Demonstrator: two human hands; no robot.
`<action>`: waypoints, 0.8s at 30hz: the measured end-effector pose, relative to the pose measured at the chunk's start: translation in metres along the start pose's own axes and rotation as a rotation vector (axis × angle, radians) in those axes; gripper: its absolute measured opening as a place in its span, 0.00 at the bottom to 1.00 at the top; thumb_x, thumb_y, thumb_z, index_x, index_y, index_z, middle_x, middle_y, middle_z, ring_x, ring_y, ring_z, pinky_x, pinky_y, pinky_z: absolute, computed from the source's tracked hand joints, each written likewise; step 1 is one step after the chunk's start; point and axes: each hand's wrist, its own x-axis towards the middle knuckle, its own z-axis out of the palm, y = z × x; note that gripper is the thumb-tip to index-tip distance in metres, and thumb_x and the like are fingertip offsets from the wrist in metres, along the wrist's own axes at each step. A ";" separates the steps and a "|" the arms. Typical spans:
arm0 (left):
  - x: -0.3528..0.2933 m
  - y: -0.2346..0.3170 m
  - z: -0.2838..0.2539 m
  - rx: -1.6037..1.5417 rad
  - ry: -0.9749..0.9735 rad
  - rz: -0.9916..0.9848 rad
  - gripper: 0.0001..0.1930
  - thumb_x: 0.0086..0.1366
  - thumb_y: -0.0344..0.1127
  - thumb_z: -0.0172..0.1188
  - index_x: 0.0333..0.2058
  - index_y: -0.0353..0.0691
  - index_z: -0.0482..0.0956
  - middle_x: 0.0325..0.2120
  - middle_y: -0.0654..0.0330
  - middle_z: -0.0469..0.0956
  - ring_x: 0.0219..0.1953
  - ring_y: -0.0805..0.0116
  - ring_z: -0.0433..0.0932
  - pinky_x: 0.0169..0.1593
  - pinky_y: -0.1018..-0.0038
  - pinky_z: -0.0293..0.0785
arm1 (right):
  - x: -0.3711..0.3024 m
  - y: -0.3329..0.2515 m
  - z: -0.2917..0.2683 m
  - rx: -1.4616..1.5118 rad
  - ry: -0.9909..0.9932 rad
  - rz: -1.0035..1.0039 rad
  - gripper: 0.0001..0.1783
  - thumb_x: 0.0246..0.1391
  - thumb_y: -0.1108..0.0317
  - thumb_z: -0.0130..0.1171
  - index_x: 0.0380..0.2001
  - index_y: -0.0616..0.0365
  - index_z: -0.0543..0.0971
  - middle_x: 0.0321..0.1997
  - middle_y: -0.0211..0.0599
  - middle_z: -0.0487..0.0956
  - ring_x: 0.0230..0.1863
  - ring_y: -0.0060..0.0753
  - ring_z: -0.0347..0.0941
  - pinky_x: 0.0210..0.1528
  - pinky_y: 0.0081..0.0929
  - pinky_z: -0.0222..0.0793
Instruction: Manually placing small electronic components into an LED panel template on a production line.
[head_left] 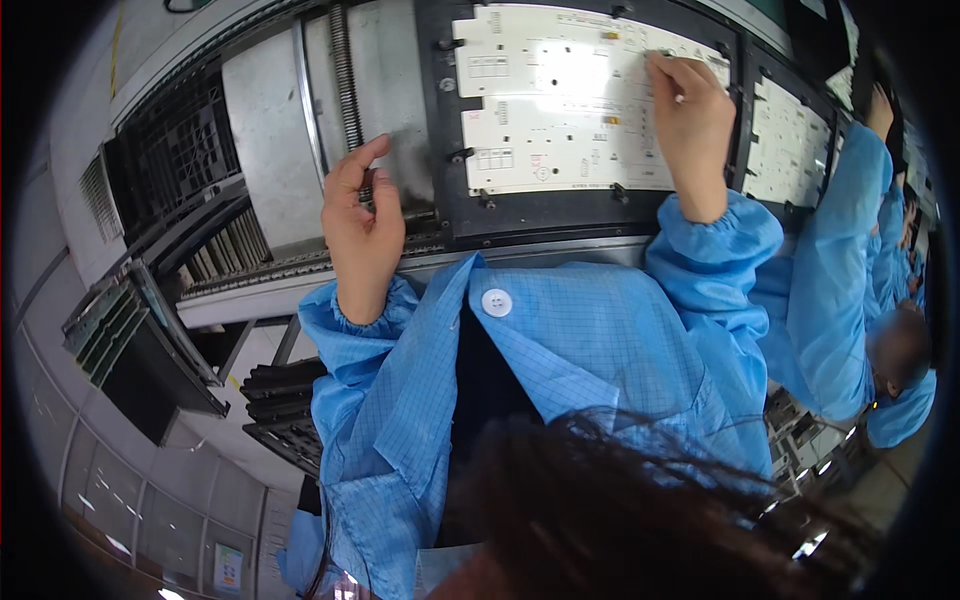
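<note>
Two white circuit boards, an upper board [520,50] and a lower board [560,150], lie one beyond the other in a black carrier frame [455,215] with small black clips along its edges. Over the right part of the upper board, my right hand [695,120] is closed in a pinch, fingertips at the board's surface. Whatever the fingertips hold is hidden. My left hand [360,225] hovers left of the carrier, thumb and fingers apart and nothing in them. Behind it run a coiled metal rod [345,85] and bare metal plates.
Another carrier with a white board [785,140] sits to the right, near co-workers in blue sleeves [855,190]. At the left stand a black rack [180,140] and a slotted holder of green boards [105,335]. A metal rail [250,300] runs along the line's near edge.
</note>
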 end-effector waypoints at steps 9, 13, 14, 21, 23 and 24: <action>-0.001 0.000 -0.003 -0.077 -0.028 -0.112 0.14 0.69 0.27 0.50 0.52 0.34 0.77 0.49 0.54 0.78 0.51 0.67 0.75 0.57 0.73 0.67 | -0.034 0.048 -0.063 0.041 0.152 0.302 0.10 0.52 0.74 0.64 0.39 0.54 0.84 0.34 0.38 0.82 0.33 0.40 0.77 0.39 0.31 0.71; 0.000 0.003 -0.003 0.002 -0.035 -0.089 0.14 0.70 0.27 0.50 0.51 0.33 0.77 0.49 0.55 0.79 0.49 0.69 0.76 0.53 0.76 0.69 | -0.046 0.081 -0.067 -0.154 -0.068 0.145 0.09 0.50 0.71 0.67 0.38 0.54 0.84 0.36 0.35 0.82 0.42 0.36 0.72 0.42 0.28 0.68; 0.000 0.004 -0.002 -0.007 -0.033 -0.126 0.14 0.70 0.27 0.49 0.51 0.33 0.77 0.49 0.55 0.79 0.49 0.70 0.76 0.52 0.76 0.69 | -0.047 0.080 -0.062 -0.141 -0.062 0.171 0.09 0.50 0.71 0.67 0.37 0.54 0.84 0.34 0.35 0.81 0.42 0.36 0.73 0.43 0.29 0.68; 0.004 -0.004 -0.004 -0.008 -0.033 -0.116 0.15 0.70 0.27 0.50 0.53 0.33 0.76 0.49 0.54 0.79 0.46 0.72 0.77 0.49 0.79 0.70 | -0.049 0.077 -0.061 -0.030 0.002 0.264 0.06 0.54 0.72 0.63 0.35 0.61 0.83 0.32 0.35 0.82 0.32 0.28 0.75 0.38 0.24 0.70; 0.005 -0.007 -0.004 0.005 -0.021 -0.064 0.16 0.70 0.28 0.51 0.54 0.30 0.76 0.49 0.54 0.80 0.41 0.79 0.75 0.46 0.83 0.69 | -0.048 0.069 -0.065 0.124 -0.003 0.489 0.07 0.56 0.72 0.62 0.36 0.62 0.83 0.32 0.35 0.83 0.30 0.24 0.75 0.36 0.22 0.70; 0.005 -0.008 -0.005 0.008 -0.028 -0.060 0.16 0.70 0.28 0.51 0.54 0.30 0.76 0.49 0.54 0.80 0.41 0.79 0.75 0.46 0.83 0.69 | -0.047 0.067 -0.065 0.108 -0.059 0.512 0.08 0.57 0.73 0.61 0.38 0.63 0.83 0.32 0.35 0.83 0.30 0.22 0.76 0.35 0.20 0.71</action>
